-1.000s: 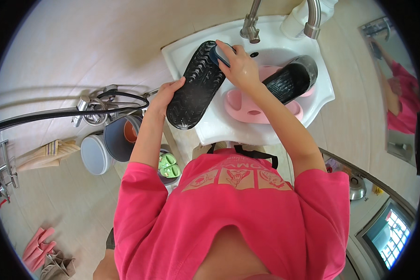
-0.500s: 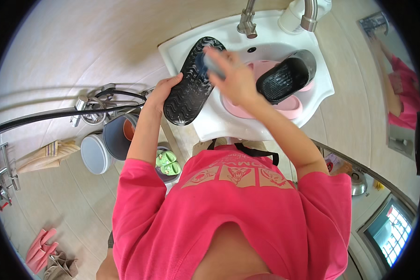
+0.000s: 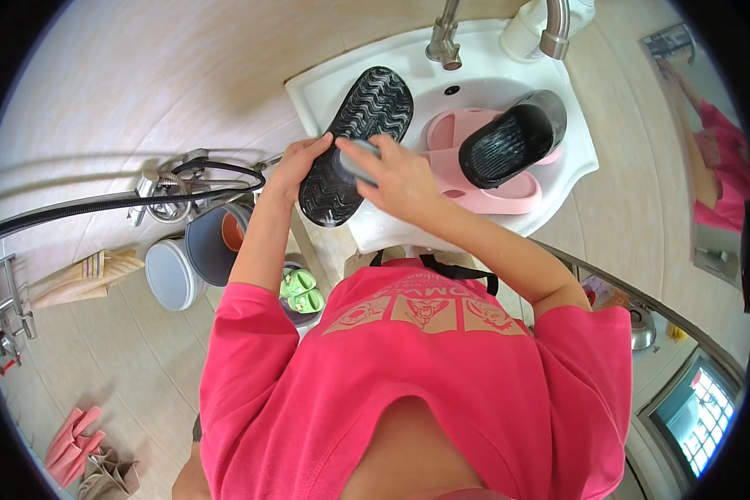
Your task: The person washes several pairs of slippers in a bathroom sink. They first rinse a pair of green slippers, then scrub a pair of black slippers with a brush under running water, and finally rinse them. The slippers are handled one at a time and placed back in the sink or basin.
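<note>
A black slipper (image 3: 377, 102) is tilted over the left rim of the white sink (image 3: 577, 158), its zigzag-grooved sole facing me and streaked with white suds. My left hand (image 3: 298, 167) grips its left edge, thumb on the sole. Closed around a grey-blue scrub brush (image 3: 357, 163), my right hand (image 3: 402, 179) presses it against the middle of the sole; the bristles are hidden. In the basin lie pink slippers (image 3: 483, 193), with another black slipper (image 3: 508, 143) resting on top of them, wet inside.
A metal faucet (image 3: 447, 52) and a white bottle (image 3: 525, 33) stand at the sink's back. To the left are a shower hose (image 3: 75, 212), a dark bucket (image 3: 211, 246), a lidded pail (image 3: 168, 275) and green clogs (image 3: 302, 290). A mirror (image 3: 708, 150) hangs at right.
My right hand has drawn the brush down the sole, from its upper part to the middle. The slipper in my left hand has shifted slightly right.
</note>
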Available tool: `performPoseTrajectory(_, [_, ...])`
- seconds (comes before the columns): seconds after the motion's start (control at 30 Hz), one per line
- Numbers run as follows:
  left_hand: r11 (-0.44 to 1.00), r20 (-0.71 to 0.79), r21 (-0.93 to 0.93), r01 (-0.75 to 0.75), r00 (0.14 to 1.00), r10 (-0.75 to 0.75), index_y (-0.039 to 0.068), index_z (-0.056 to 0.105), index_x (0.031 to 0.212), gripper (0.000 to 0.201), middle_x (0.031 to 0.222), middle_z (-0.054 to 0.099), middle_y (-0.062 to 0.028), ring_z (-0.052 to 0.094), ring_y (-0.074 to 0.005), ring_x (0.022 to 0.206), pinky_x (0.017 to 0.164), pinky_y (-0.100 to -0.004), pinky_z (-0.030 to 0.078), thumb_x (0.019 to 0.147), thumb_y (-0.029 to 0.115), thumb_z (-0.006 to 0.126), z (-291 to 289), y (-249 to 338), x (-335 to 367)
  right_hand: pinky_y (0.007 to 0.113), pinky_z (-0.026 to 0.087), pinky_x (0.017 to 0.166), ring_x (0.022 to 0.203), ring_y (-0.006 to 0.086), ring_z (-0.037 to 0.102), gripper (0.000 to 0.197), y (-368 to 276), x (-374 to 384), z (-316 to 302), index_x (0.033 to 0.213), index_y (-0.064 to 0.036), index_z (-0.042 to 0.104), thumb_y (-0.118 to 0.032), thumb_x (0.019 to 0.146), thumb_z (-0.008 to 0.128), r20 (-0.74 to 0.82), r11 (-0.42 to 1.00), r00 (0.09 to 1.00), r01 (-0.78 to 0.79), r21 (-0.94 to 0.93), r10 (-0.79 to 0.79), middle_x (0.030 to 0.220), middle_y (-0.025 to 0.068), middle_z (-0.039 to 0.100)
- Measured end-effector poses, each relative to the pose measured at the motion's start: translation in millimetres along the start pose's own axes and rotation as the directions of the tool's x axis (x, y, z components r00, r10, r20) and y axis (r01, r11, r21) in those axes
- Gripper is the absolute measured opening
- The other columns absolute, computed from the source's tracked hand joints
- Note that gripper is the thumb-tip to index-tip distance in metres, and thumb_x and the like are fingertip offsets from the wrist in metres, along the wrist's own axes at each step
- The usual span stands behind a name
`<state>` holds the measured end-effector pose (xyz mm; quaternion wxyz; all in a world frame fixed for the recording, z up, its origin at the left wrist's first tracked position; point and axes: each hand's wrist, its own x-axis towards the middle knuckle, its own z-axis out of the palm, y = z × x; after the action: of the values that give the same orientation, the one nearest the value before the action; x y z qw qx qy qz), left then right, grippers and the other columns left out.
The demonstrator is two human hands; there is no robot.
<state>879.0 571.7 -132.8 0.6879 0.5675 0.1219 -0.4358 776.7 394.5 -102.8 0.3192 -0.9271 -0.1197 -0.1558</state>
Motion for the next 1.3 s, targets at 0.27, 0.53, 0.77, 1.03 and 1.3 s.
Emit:
performPoseTrajectory(0.27, [0.999,-0.003,-0.045,0.019,1.0,-0.019,-0.005,0.057,0.102,0.033,0.09,0.064,-0.0109,0.063,-0.0182,0.075,0.068,-0.0299,0.052,0.086,0.024,0.057,3.8,2.4,-2.3,0.036,0.05,0.059,0.078,0.0265,0.059,0.054,64.8,50.8,-6.1,0.122,-0.0278,0.05,-0.023,0.07,0.065,-0.107,0.973,0.99,-0.11,-0.204,0.089,0.096,0.0099,0.054])
performPoseTrajectory(0.53, [0.994,0.031,-0.108,0.008,1.0,-0.005,-0.004,0.057,0.101,0.032,0.09,0.064,-0.0099,0.063,-0.0167,0.077,0.067,-0.0291,0.051,0.086,0.023,0.057,0.4,5.6,-7.0,0.036,0.05,0.062,0.075,0.027,0.059,0.052,26.5,62.6,-1.4,0.12,-0.0266,0.053,-0.021,0.069,0.063,-0.011,1.0,1.0,-0.007,0.023,0.008,0.092,0.0109,0.055])
performPoseTrajectory(0.77, [1.0,-0.047,0.009,-0.016,0.999,0.016,-0.006,0.057,0.101,0.031,0.088,0.064,-0.0103,0.063,-0.017,0.074,0.066,-0.0276,0.051,0.085,0.022,0.057,14.3,9.8,-9.2,0.04,0.049,0.062,0.075,0.0303,0.059,0.045,71.8,102.6,0.1,0.118,-0.0238,0.052,-0.028,0.074,0.06,-0.049,0.935,0.972,-0.235,-0.266,0.231,0.088,0.0151,0.055])
performPoseTrajectory(1.03, [0.997,-0.019,-0.068,-0.028,0.999,0.027,-0.006,0.057,0.099,0.033,0.088,0.064,-0.0113,0.063,-0.0182,0.075,0.066,-0.0291,0.051,0.084,0.023,0.059,3.0,5.4,-2.7,0.039,0.049,0.068,0.079,0.0325,0.059,0.047,27.0,75.6,8.0,0.121,-0.0252,0.051,-0.027,0.074,0.061,0.021,0.999,0.999,0.042,-0.022,-0.041,0.093,0.0156,0.055])
performPoseTrajectory(1.3, [0.981,0.007,-0.18,0.067,0.998,-0.067,-0.007,0.056,0.098,0.033,0.088,0.063,-0.012,0.063,-0.0186,0.072,0.065,-0.0296,0.052,0.082,0.022,0.06,5.3,3.7,-0.1,0.036,0.049,0.067,0.083,0.0297,0.06,0.056,96.6,72.9,-15.7,0.124,-0.0082,0.046,-0.027,0.075,0.064,-0.317,0.974,0.925,-0.227,-0.021,0.209,0.102,0.0187,0.056])
